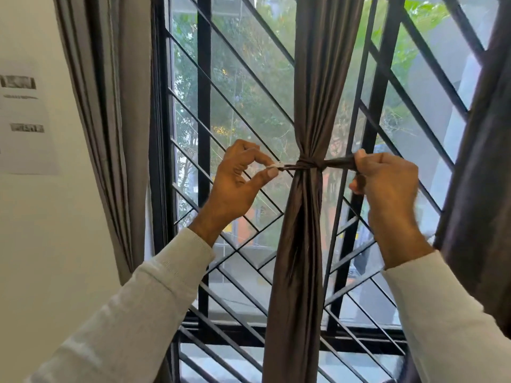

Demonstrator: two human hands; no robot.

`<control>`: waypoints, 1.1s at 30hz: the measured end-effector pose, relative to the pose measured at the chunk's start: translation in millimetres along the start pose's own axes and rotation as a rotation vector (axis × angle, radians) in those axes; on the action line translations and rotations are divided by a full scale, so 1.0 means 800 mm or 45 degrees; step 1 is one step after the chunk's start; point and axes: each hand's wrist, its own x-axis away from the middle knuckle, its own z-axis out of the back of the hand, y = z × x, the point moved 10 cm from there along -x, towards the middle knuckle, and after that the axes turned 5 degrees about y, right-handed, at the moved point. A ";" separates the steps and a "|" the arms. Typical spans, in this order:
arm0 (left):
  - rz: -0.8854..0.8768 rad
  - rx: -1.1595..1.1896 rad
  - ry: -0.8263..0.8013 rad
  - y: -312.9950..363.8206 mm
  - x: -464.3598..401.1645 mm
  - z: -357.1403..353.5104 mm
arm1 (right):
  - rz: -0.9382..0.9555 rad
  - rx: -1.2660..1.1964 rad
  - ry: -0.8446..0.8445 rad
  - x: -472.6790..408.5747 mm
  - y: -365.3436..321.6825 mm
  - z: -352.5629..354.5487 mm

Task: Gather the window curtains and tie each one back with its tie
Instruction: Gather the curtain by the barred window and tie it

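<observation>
A dark brown curtain [304, 244] hangs in the middle of the window, gathered into a narrow bundle. A tie [307, 163] of the same dark cloth is wrapped round it at hand height. My left hand [235, 186] pinches the tie's left end, which has a small white tip, between thumb and forefinger. My right hand [387, 186] grips the tie's right end, and both ends are stretched taut away from the bundle. A grey curtain [110, 120] hangs loose at the left edge of the window. Another dark curtain [481, 175] hangs at the far right.
Behind the curtains is a window with a black diagonal metal grille [204, 134]. A white wall [41, 244] on the left carries a printed paper sheet [25, 120]. Trees and buildings show through the glass.
</observation>
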 end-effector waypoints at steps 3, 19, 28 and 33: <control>-0.132 -0.150 -0.052 0.006 0.007 -0.010 | 0.129 0.135 -0.147 0.016 0.019 -0.026; -0.183 -0.007 -0.341 -0.011 0.146 -0.139 | -0.030 0.685 -0.041 0.071 0.154 0.106; -0.242 -0.062 -0.260 0.082 0.114 -0.282 | 0.014 0.615 0.111 -0.009 0.138 0.277; -0.133 -0.043 -0.252 0.113 0.068 -0.393 | 0.065 0.601 0.198 -0.077 0.120 0.391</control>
